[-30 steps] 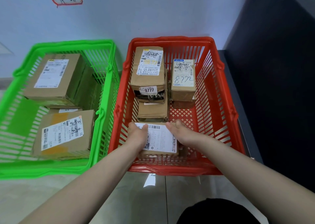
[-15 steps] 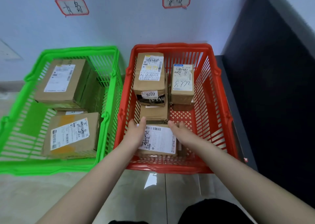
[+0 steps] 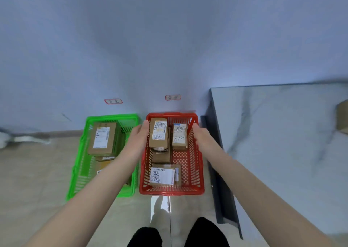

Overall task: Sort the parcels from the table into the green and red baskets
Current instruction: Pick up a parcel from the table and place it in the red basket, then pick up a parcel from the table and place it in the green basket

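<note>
The red basket (image 3: 194,173) stands on the floor with several brown parcels in it. A parcel with a white label (image 3: 164,175) lies flat at its near end, with nothing touching it. The green basket (image 3: 79,173) to its left holds parcels too, one large box (image 3: 101,138) at the back. My left hand (image 3: 138,133) hovers above the gap between the two baskets, fingers apart and empty. My right hand (image 3: 200,134) is raised over the red basket's right wall, also empty. One more parcel (image 3: 342,116) lies on the table at the far right edge.
A grey marble-look table (image 3: 282,133) stands right of the red basket, its dark edge close to the basket. Two red-framed labels (image 3: 113,101) hang on the wall above the baskets. My dark trouser legs (image 3: 177,233) show at the bottom over the tiled floor.
Both hands have let go of the labelled parcel, which now rests in the red basket's near end. The hands rose and spread apart, and the view pulled back and up.
</note>
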